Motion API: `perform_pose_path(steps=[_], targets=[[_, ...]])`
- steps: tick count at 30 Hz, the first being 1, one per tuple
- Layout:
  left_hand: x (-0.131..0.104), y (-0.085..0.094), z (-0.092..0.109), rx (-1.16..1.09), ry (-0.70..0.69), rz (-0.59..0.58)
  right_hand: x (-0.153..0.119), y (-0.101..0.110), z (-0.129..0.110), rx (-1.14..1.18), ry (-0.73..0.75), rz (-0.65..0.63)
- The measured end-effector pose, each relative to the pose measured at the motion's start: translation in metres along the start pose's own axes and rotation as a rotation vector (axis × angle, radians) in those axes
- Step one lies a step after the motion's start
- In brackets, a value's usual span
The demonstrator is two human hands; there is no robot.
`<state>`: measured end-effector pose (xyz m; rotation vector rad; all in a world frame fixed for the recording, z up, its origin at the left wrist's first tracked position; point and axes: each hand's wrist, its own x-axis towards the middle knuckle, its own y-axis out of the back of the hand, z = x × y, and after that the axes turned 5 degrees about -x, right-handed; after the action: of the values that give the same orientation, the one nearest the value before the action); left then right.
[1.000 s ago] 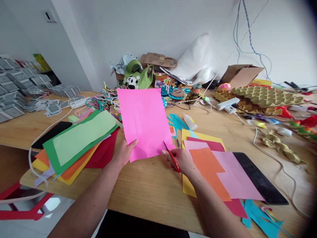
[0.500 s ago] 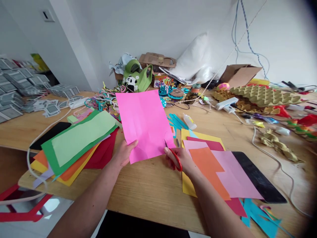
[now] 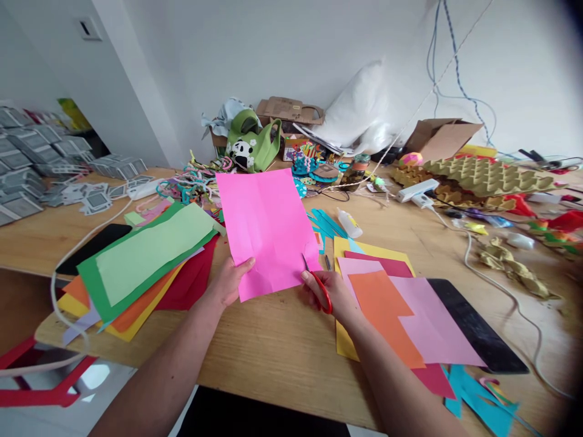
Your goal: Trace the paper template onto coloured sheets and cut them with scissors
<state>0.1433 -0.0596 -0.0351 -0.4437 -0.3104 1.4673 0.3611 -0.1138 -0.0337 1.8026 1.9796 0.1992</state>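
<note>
A bright pink sheet of paper (image 3: 268,227) is held up above the table, its top tilted away from me. My left hand (image 3: 230,282) pinches its lower left edge, thumb on the front. My right hand (image 3: 330,291) grips red-handled scissors (image 3: 322,292) at the lower right corner. Their dark tips lie against the front of the sheet near its right edge; whether the blades have cut in there, I cannot make out. The right fingers reach partly behind the sheet's corner and are half hidden.
Left of the sheet lie stacked green, orange and red papers (image 3: 152,258). On the right are orange (image 3: 382,309) and pale pink sheets over a black tablet-like slab (image 3: 478,328). A glue bottle (image 3: 350,223), a power strip (image 3: 416,190) and egg trays (image 3: 489,174) stand farther back.
The top of the pink paper has dipped slightly. The red scissor handles have shifted a little in my right hand. My left hand keeps its hold, nearly unmoved.
</note>
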Motion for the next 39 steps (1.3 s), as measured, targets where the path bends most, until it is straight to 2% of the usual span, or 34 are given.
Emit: perform_pose_path(steps=[12,21,32,35,39], targets=[[0.001,0.0019,-0.0026,0.01,-0.015,-0.016,-0.0028,-0.0032,-0.0075,-0.017,-0.072,0.064],[0.0024,0.0037,-0.0051,0.039,-0.036,0.02,-0.0011,0.0002,-0.0014,0.053,-0.012,-0.016],[0.0023,0.0043,-0.0062,0.058,-0.031,0.012,-0.0027,-0.0049,-0.008,0.061,-0.082,0.089],[0.0031,0.0047,-0.0066,0.06,-0.036,0.016,-0.0041,-0.0043,-0.0092,0.036,-0.063,0.106],[0.0025,0.0049,-0.0057,0.039,-0.016,-0.001,-0.0039,-0.0016,-0.0082,0.011,-0.006,0.057]])
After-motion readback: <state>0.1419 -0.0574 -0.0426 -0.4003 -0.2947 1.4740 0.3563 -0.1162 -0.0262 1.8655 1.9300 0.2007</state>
